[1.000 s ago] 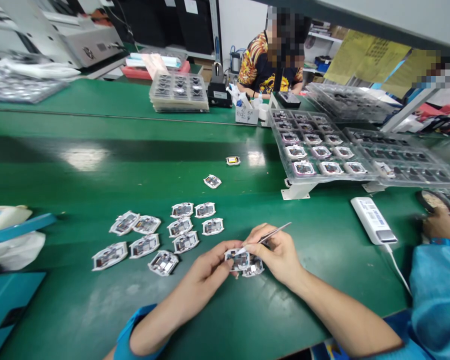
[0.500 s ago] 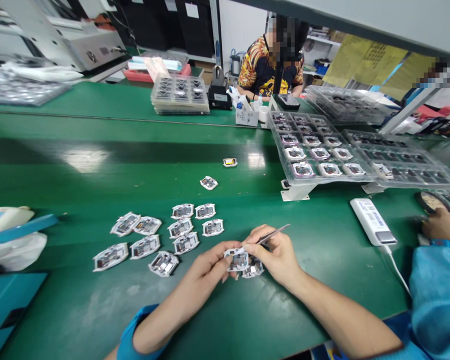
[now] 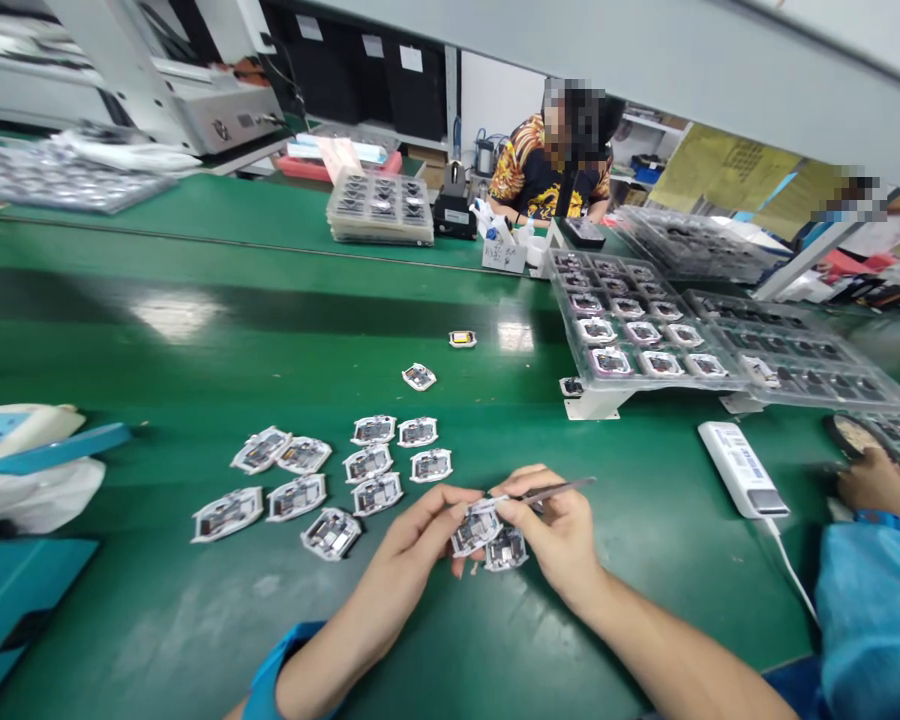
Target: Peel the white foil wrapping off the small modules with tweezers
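Between finger and thumb, my left hand (image 3: 412, 545) grips a small white-framed housing with a circuit board (image 3: 474, 533), tilted toward me. My right hand (image 3: 562, 535) is closed around metal tweezers (image 3: 562, 488), their visible end pointing right. The right thumb and fingertips meet at the housing's upper edge; the tweezers' other end is hidden there. Just below the right thumb is another such housing (image 3: 505, 550), partly covered; I cannot tell whether a finger touches it. Left of my hands, several similar housings (image 3: 377, 493) lie on the green table (image 3: 195, 620).
Clear trays of housings (image 3: 649, 345) rest on white brackets at the right. Nearby lies a white corded device (image 3: 742, 468). A co-worker's hand (image 3: 874, 480) is at the right edge; another person (image 3: 547, 170) sits beyond the table. A teal box (image 3: 30, 610) stands at left.
The view has shifted, so most things appear lower. The held housing has tilted and the tweezers lie more level. Both hands keep their grip.
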A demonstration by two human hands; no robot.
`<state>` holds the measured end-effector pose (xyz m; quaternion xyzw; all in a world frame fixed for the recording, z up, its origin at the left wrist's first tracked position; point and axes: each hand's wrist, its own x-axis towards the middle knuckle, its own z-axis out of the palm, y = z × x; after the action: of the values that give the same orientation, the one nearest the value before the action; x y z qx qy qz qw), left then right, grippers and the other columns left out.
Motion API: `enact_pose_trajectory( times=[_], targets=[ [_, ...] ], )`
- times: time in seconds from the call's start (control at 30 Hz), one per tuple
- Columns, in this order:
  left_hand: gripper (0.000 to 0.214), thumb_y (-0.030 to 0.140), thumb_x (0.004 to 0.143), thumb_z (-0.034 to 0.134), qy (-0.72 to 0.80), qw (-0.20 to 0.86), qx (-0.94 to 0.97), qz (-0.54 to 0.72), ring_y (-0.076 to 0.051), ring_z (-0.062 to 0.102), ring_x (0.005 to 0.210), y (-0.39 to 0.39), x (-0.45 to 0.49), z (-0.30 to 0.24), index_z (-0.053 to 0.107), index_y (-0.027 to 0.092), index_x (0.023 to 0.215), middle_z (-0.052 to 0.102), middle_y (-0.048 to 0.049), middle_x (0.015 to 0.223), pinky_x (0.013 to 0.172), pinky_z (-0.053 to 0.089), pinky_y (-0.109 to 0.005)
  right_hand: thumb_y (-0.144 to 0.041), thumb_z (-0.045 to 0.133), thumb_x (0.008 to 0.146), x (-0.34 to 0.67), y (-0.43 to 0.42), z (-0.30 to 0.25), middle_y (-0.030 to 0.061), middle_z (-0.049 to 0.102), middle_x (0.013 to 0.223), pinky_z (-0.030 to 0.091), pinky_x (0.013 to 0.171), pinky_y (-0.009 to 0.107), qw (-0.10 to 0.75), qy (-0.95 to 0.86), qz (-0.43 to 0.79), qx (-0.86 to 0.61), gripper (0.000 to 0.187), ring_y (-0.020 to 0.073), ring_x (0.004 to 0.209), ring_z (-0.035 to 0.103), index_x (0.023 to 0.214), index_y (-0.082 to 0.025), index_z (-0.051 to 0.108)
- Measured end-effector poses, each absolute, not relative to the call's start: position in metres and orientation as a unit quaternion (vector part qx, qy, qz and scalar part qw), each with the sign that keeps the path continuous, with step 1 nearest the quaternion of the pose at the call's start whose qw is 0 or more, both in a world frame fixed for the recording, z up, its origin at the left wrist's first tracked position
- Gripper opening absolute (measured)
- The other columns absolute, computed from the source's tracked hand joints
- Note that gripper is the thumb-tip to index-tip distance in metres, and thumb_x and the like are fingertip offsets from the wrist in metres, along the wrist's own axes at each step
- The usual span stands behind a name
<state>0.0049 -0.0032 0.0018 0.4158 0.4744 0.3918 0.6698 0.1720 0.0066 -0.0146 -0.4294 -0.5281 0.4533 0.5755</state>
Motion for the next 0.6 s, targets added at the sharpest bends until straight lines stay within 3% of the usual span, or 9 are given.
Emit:
enact_pose_trajectory(
  times=[0.33, 0.6],
  targets=[
    [0.029, 0.046, 0.082, 0.063, 0.483, 0.676, 0.405, 0.382, -0.016, 0.055, 0.062, -0.003, 0.009, 0.006, 0.064, 0.018, 0.085, 0.062, 0.0010, 0.065, 0.052, 0.041, -0.023, -0.030, 0.079, 0.075, 0.171, 0.009, -0.015, 0.0017, 0.072, 0.076, 0.054, 0.065, 0.027, 0.564, -0.471, 0.548, -0.399, 0.014, 0.0160, 0.070, 0.068, 0.078, -0.021, 0.069],
    [0.029, 0.046, 0.080, 0.063, 0.493, 0.681, 0.401, 0.363, -0.012, 0.050, 0.052, -0.002, 0.006, 0.005, 0.064, 0.017, 0.083, 0.060, 0.0030, 0.056, 0.048, 0.035, -0.021, -0.021, 0.073, 0.082, 0.177, 0.004, -0.005, 0.0039, 0.078, 0.081, 0.052, 0.079, 0.042, 0.571, -0.652, 0.362, -0.343, 0.006, 0.0229, 0.080, 0.069, 0.083, -0.026, 0.070]
  ],
)
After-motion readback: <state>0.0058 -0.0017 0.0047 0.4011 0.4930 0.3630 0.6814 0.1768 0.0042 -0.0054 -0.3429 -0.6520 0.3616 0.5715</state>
